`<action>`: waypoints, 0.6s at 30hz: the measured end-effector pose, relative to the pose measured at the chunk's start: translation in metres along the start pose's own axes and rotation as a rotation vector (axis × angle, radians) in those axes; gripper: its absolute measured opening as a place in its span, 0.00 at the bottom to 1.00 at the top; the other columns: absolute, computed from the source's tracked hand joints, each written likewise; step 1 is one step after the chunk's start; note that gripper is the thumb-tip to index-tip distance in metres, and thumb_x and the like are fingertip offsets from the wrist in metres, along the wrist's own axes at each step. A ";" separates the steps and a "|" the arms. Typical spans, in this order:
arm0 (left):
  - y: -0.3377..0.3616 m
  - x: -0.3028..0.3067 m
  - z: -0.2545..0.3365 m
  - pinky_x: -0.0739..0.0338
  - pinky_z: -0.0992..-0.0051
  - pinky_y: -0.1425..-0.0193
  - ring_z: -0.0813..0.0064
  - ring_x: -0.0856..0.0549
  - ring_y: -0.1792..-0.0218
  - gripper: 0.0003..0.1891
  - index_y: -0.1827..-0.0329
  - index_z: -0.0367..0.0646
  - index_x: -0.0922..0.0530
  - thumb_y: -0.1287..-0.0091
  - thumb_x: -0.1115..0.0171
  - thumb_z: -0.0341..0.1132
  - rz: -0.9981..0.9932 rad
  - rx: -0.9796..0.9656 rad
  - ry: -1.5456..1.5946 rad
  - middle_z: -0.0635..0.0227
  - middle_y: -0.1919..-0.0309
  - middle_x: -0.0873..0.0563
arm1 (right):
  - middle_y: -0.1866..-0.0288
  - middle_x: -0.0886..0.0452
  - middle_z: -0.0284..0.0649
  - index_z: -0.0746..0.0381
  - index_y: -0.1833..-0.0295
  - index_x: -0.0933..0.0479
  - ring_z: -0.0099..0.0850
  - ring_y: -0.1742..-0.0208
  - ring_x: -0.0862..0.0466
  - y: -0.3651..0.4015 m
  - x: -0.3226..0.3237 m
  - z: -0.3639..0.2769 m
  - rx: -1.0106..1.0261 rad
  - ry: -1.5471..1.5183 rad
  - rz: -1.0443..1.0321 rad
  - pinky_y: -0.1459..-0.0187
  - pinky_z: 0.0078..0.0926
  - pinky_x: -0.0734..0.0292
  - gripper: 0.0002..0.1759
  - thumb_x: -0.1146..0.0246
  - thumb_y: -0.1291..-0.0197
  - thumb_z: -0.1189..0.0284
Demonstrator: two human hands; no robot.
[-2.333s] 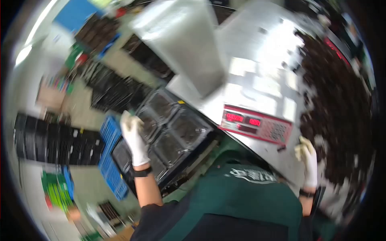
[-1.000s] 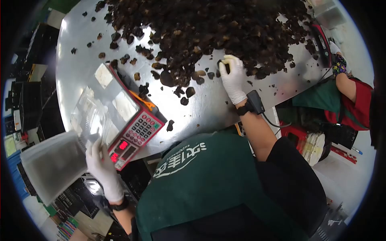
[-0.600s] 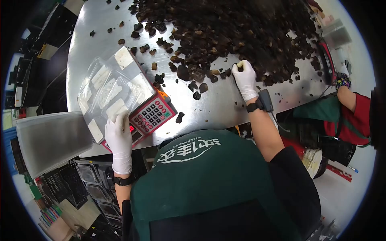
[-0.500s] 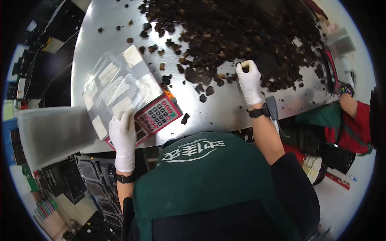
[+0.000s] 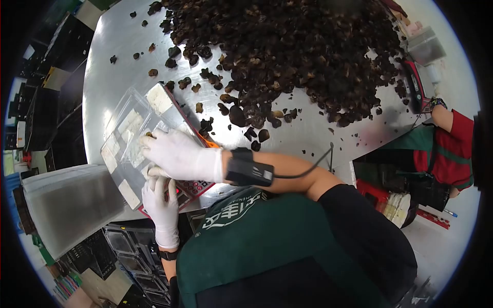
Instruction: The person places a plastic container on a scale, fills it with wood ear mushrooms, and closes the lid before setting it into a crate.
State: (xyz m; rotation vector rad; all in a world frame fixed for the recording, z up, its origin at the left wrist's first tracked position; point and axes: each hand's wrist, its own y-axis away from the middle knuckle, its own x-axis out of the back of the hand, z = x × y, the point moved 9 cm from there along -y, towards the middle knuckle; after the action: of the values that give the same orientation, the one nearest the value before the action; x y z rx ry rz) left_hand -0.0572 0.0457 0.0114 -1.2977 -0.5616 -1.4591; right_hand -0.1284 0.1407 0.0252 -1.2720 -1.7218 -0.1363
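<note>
My right hand (image 5: 177,154), in a white glove, reaches across to the left above a clear plastic box (image 5: 126,120). A small dark dried mushroom piece (image 5: 149,134) shows at its closed fingertips. The box lies on the flat top of a digital scale (image 5: 128,192) with a red keypad edge, partly hidden under my right hand. My left hand (image 5: 162,208), also white-gloved, is closed at the box's near edge, just below my right hand; its fingertips are partly covered.
A large heap of dark dried mushroom pieces (image 5: 287,56) covers the far part of the metal table (image 5: 287,146), with loose pieces scattered around. Stacked clear plastic boxes (image 5: 77,208) stand at the left edge. At the right, a co-worker's arm (image 5: 444,120) is beside another red scale (image 5: 413,84).
My right hand has moved from the heap's near edge leftward to above the plastic box, carrying a mushroom piece. My left hand has shifted slightly down, towards me.
</note>
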 end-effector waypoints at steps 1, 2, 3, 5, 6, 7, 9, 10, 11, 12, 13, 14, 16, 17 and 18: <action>-0.003 0.000 0.003 0.25 0.64 0.50 0.59 0.18 0.57 0.14 0.51 0.43 0.17 0.39 0.29 0.27 0.005 -0.013 0.024 0.64 0.58 0.15 | 0.46 0.22 0.42 0.61 0.50 0.22 0.40 0.44 0.21 0.007 0.020 -0.003 0.034 -0.010 0.058 0.50 0.36 0.18 0.19 0.34 0.41 0.60; -0.005 0.001 0.006 0.25 0.64 0.50 0.59 0.18 0.58 0.14 0.50 0.43 0.17 0.39 0.29 0.27 0.009 -0.023 0.048 0.64 0.58 0.15 | 0.41 0.23 0.41 0.60 0.43 0.22 0.39 0.45 0.20 0.010 0.031 0.006 -0.013 -0.119 -0.051 0.49 0.37 0.19 0.23 0.34 0.40 0.59; -0.008 0.002 0.009 0.25 0.64 0.51 0.59 0.18 0.58 0.13 0.50 0.44 0.17 0.39 0.29 0.27 0.016 -0.032 0.071 0.64 0.58 0.15 | 0.39 0.21 0.41 0.59 0.40 0.22 0.40 0.45 0.19 0.021 0.053 0.019 0.012 -0.137 0.119 0.46 0.37 0.20 0.25 0.33 0.40 0.60; -0.012 0.000 0.010 0.26 0.65 0.51 0.62 0.18 0.59 0.14 0.50 0.44 0.16 0.39 0.30 0.26 0.007 -0.013 0.077 0.65 0.59 0.15 | 0.42 0.18 0.43 0.59 0.44 0.18 0.43 0.42 0.19 0.053 0.099 0.071 -0.123 -0.219 0.373 0.40 0.35 0.24 0.20 0.30 0.43 0.68; -0.012 0.000 0.009 0.25 0.66 0.51 0.62 0.18 0.59 0.14 0.50 0.44 0.16 0.39 0.30 0.26 -0.004 -0.007 0.080 0.65 0.59 0.15 | 0.45 0.17 0.42 0.60 0.47 0.18 0.43 0.43 0.20 0.073 0.117 0.103 -0.240 -0.148 0.444 0.45 0.37 0.22 0.19 0.31 0.46 0.69; -0.013 -0.001 0.008 0.25 0.66 0.51 0.62 0.18 0.59 0.14 0.50 0.44 0.16 0.39 0.30 0.26 -0.016 -0.004 0.081 0.65 0.59 0.15 | 0.43 0.18 0.43 0.60 0.45 0.19 0.44 0.38 0.23 0.091 0.132 0.129 -0.305 0.111 0.418 0.40 0.39 0.25 0.23 0.29 0.48 0.69; -0.015 -0.002 0.007 0.25 0.66 0.51 0.62 0.18 0.59 0.14 0.51 0.44 0.16 0.40 0.29 0.26 -0.023 -0.003 0.080 0.65 0.59 0.14 | 0.34 0.24 0.45 0.56 0.37 0.23 0.47 0.34 0.26 0.140 0.149 0.182 -0.550 0.374 0.412 0.33 0.43 0.30 0.35 0.25 0.56 0.65; -0.015 -0.002 0.006 0.25 0.66 0.51 0.62 0.18 0.59 0.14 0.51 0.43 0.16 0.40 0.29 0.26 -0.025 -0.005 0.079 0.65 0.59 0.14 | 0.29 0.28 0.47 0.54 0.32 0.26 0.48 0.31 0.28 0.143 0.143 0.191 -0.564 0.377 0.357 0.30 0.43 0.32 0.42 0.22 0.58 0.61; -0.016 -0.002 0.006 0.25 0.66 0.51 0.62 0.18 0.59 0.14 0.51 0.43 0.16 0.41 0.29 0.26 -0.028 -0.007 0.078 0.65 0.60 0.14 | 0.25 0.33 0.48 0.51 0.27 0.30 0.49 0.27 0.32 0.186 0.143 0.228 -0.790 0.425 0.260 0.28 0.44 0.34 0.48 0.21 0.57 0.59; -0.016 -0.002 0.005 0.25 0.66 0.51 0.62 0.18 0.59 0.14 0.50 0.43 0.16 0.40 0.30 0.25 -0.037 -0.003 0.082 0.64 0.59 0.15 | 0.23 0.36 0.49 0.49 0.25 0.33 0.50 0.26 0.34 0.185 0.140 0.227 -0.759 0.431 0.224 0.27 0.45 0.34 0.51 0.21 0.58 0.58; -0.016 -0.003 0.006 0.25 0.66 0.50 0.62 0.18 0.58 0.13 0.50 0.42 0.16 0.39 0.31 0.24 -0.045 0.001 0.086 0.64 0.59 0.15 | 0.21 0.39 0.49 0.47 0.23 0.35 0.51 0.24 0.36 0.182 0.136 0.226 -0.726 0.437 0.190 0.27 0.46 0.35 0.53 0.20 0.58 0.57; -0.017 -0.003 0.006 0.25 0.66 0.50 0.62 0.18 0.58 0.13 0.50 0.41 0.16 0.38 0.32 0.23 -0.052 0.004 0.089 0.63 0.59 0.15 | 0.20 0.40 0.49 0.46 0.23 0.35 0.50 0.23 0.37 0.177 0.130 0.224 -0.676 0.403 0.181 0.27 0.47 0.35 0.54 0.20 0.58 0.57; -0.019 -0.003 0.007 0.25 0.67 0.50 0.62 0.19 0.58 0.13 0.50 0.41 0.16 0.38 0.32 0.23 -0.053 0.000 0.092 0.63 0.59 0.15 | 0.19 0.42 0.48 0.42 0.23 0.35 0.50 0.22 0.39 0.161 0.115 0.222 -0.571 0.346 0.166 0.29 0.50 0.33 0.54 0.20 0.59 0.57; -0.020 -0.003 0.007 0.25 0.67 0.50 0.62 0.19 0.58 0.13 0.50 0.41 0.16 0.38 0.32 0.23 -0.053 -0.001 0.092 0.63 0.60 0.15 | 0.19 0.42 0.48 0.41 0.23 0.35 0.50 0.22 0.39 0.150 0.111 0.225 -0.568 0.364 0.125 0.30 0.51 0.31 0.53 0.20 0.58 0.56; -0.020 -0.003 0.008 0.25 0.66 0.50 0.62 0.18 0.58 0.13 0.50 0.41 0.16 0.39 0.31 0.24 -0.052 -0.001 0.090 0.64 0.60 0.15 | 0.19 0.43 0.47 0.39 0.23 0.35 0.51 0.22 0.39 0.138 0.108 0.229 -0.563 0.381 0.084 0.31 0.52 0.30 0.53 0.20 0.57 0.56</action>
State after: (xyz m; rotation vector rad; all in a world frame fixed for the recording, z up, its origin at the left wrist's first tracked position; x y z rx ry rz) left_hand -0.0724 0.0600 0.0167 -1.2202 -0.5384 -1.5526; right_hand -0.1608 0.4082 -0.0766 -1.5925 -1.3358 -0.8059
